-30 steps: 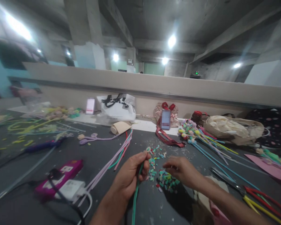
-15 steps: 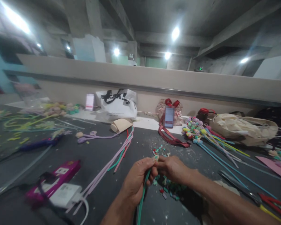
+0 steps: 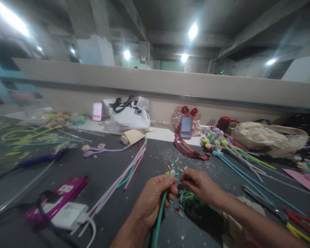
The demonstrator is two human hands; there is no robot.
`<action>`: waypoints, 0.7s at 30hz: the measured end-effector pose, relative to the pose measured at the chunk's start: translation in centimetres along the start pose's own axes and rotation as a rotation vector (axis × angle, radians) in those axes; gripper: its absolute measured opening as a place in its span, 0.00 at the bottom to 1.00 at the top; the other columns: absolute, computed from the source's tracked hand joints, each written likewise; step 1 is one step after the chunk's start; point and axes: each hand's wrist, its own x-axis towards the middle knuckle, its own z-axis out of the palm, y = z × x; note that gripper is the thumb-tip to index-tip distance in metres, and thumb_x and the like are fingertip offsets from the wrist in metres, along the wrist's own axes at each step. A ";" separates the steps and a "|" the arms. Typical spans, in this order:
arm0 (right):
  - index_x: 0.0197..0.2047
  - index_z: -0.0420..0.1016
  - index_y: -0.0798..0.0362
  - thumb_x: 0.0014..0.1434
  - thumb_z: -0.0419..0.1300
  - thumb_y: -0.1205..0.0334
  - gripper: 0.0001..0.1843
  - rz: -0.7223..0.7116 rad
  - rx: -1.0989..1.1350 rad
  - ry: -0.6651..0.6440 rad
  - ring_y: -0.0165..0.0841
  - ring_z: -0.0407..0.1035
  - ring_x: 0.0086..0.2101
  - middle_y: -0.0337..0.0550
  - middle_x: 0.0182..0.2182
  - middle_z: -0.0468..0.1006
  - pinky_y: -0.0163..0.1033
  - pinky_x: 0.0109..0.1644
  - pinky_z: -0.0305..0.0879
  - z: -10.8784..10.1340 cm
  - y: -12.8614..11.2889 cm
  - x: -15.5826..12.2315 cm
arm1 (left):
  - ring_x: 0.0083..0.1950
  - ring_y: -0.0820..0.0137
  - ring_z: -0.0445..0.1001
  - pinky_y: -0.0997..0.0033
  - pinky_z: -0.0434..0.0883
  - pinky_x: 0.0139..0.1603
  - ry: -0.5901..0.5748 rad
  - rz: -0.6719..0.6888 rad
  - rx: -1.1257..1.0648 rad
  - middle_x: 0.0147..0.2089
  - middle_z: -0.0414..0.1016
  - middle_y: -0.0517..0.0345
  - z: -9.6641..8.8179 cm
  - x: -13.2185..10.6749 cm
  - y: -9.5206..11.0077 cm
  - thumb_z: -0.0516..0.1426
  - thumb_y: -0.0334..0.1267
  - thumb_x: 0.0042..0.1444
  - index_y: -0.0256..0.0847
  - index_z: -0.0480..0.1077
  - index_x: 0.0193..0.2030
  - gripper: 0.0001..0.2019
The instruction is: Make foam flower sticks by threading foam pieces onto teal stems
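Note:
My left hand (image 3: 157, 193) is closed in a pinch around a long green stem (image 3: 158, 217), which runs down toward the table's near edge. A small pale tip (image 3: 172, 173) shows just above the pinching fingers. Just to the right, a small gap away, is my right hand (image 3: 200, 184). Its fingers are bent and pressed together, and I cannot see whether anything is between them. Small cut bits (image 3: 182, 199) in green, red, yellow and white lie on the dark table around and beneath the hands.
Lilac stems (image 3: 124, 172) lie to the left, near a magenta box (image 3: 64, 193) and a white charger (image 3: 69, 215). Scissors (image 3: 266, 203) and red-handled pliers (image 3: 298, 224) rest at right, below bundled colourful flowers (image 3: 214, 139). A phone (image 3: 186, 126) leans at the back.
My right hand has drawn back to the right, away from the left hand's fingertips. The left hand keeps its hold on the green stem. The view has shifted slightly.

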 end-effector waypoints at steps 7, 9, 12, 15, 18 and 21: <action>0.31 0.68 0.55 0.48 0.55 0.68 0.05 0.232 0.655 -0.006 0.27 0.66 0.22 0.35 0.22 0.70 0.29 0.23 0.60 -0.3 -0.7 -1.8 | 0.14 0.83 0.62 0.87 0.54 0.12 -0.025 -0.045 -0.013 0.18 0.68 0.63 0.3 0.2 -0.6 0.56 0.39 0.46 0.34 0.67 0.29 0.09; 0.28 0.66 0.55 0.48 0.55 0.65 0.02 0.317 0.766 0.012 0.26 0.65 0.19 0.33 0.18 0.67 0.28 0.20 0.59 -0.3 -0.7 -2.0 | 0.13 0.84 0.60 0.87 0.52 0.11 -0.039 -0.060 -0.018 0.17 0.66 0.64 0.3 0.2 -0.8 0.57 0.38 0.45 0.34 0.67 0.29 0.08; 0.24 0.64 0.55 0.48 0.55 0.65 0.04 0.343 0.761 0.060 0.24 0.63 0.17 0.31 0.15 0.65 0.26 0.18 0.57 0.0 -0.6 -2.5 | 0.13 0.84 0.60 0.87 0.52 0.11 -0.071 -0.092 -0.004 0.17 0.66 0.65 0.3 0.3 -1.0 0.58 0.36 0.43 0.34 0.67 0.28 0.08; 0.25 0.64 0.55 0.49 0.55 0.64 0.05 0.355 0.755 0.075 0.23 0.62 0.16 0.31 0.15 0.65 0.25 0.16 0.55 0.3 -0.7 -3.1 | 0.14 0.82 0.63 0.86 0.55 0.13 -0.091 -0.094 0.005 0.18 0.67 0.64 0.4 0.4 -1.2 0.57 0.37 0.43 0.34 0.67 0.30 0.08; 0.25 0.64 0.55 0.49 0.55 0.63 0.05 0.363 0.767 0.067 0.23 0.62 0.15 0.31 0.16 0.65 0.25 0.14 0.54 0.3 -1.3 -3.5 | 0.12 0.84 0.57 0.86 0.50 0.11 -0.099 -0.092 0.004 0.18 0.65 0.65 1.0 0.4 -1.2 0.56 0.41 0.44 0.35 0.65 0.30 0.10; 0.25 0.64 0.55 0.49 0.54 0.63 0.05 0.363 0.759 0.094 0.22 0.60 0.15 0.30 0.15 0.64 0.25 0.14 0.53 0.1 -1.9 -3.7 | 0.11 0.88 0.46 0.86 0.40 0.11 -0.161 -0.095 -0.015 0.15 0.56 0.71 1.9 0.3 -1.3 0.58 0.40 0.41 0.36 0.61 0.24 0.10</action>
